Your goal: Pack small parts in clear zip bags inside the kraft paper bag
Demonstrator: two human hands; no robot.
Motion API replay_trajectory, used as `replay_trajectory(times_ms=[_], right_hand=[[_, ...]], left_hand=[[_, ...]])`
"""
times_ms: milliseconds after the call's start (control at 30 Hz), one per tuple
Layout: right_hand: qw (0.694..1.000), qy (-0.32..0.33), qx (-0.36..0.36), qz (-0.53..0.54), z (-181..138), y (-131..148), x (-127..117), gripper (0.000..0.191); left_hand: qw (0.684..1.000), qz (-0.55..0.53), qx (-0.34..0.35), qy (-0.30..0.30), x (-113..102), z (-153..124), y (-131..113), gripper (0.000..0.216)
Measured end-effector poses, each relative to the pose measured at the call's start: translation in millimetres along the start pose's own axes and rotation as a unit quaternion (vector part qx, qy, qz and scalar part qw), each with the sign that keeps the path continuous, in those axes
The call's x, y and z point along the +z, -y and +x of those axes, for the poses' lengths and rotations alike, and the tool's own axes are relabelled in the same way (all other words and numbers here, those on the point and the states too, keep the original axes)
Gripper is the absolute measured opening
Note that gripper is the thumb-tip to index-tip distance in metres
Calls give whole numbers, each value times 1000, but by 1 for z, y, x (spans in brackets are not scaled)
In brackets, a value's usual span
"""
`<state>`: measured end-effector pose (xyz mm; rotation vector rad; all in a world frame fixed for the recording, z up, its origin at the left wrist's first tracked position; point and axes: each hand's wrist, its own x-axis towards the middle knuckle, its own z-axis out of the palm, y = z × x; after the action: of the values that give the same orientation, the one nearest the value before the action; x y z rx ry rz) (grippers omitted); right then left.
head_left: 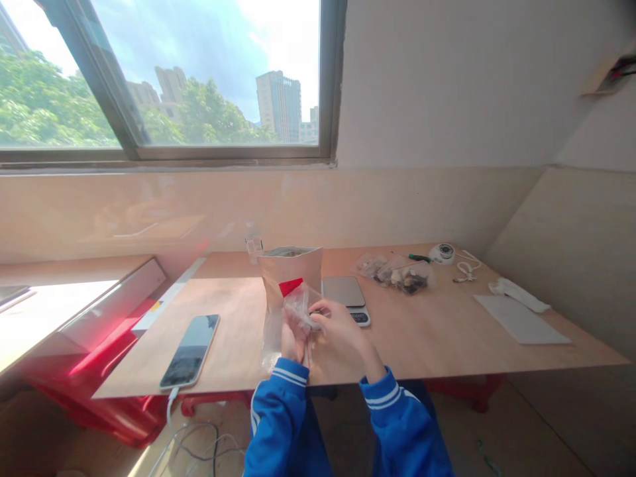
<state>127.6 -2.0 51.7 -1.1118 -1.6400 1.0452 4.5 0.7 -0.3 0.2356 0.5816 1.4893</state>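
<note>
Both my hands hold a small clear plastic bag [298, 306] over the wooden table [437, 338], just in front of me. My left hand [291, 341] grips the bag from below and my right hand [338, 324] pinches its upper edge. More clear plastic hangs down toward the table's front edge. Directly behind the bag stands an open brown paper pouch [291, 275] with a red label. A small digital scale [348, 295] lies to the right of the pouch, close to my right hand.
A smartphone [191, 350] on a charging cable lies at the front left. Clear bags of small dark items [402, 275], a green screwdriver [417, 258], a round white device [442, 252], a white sheet [519, 319] and a small bottle [253, 244] lie farther back and right.
</note>
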Motion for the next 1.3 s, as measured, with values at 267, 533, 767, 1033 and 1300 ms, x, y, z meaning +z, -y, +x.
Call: replay_trajectory(times_ms=[267, 533, 767, 1033, 1300], right_hand=[[995, -62, 28, 79, -5, 11, -5, 17], [992, -61, -5, 107, -10, 4, -10, 19], [975, -142, -78, 153, 14, 21, -35, 35], [959, -124, -230, 112, 100, 98, -40, 29], [957, -56, -278, 54, 134, 96, 7, 19]], left_hand=[[997, 61, 16, 47, -3, -5, 5, 23], [996, 70, 28, 49, -5, -4, 4, 17], [997, 74, 14, 21, -8, 3, 6, 18], [996, 85, 3, -12, -11, 2, 5, 31], [987, 156, 48, -4, -15, 4, 3, 21]])
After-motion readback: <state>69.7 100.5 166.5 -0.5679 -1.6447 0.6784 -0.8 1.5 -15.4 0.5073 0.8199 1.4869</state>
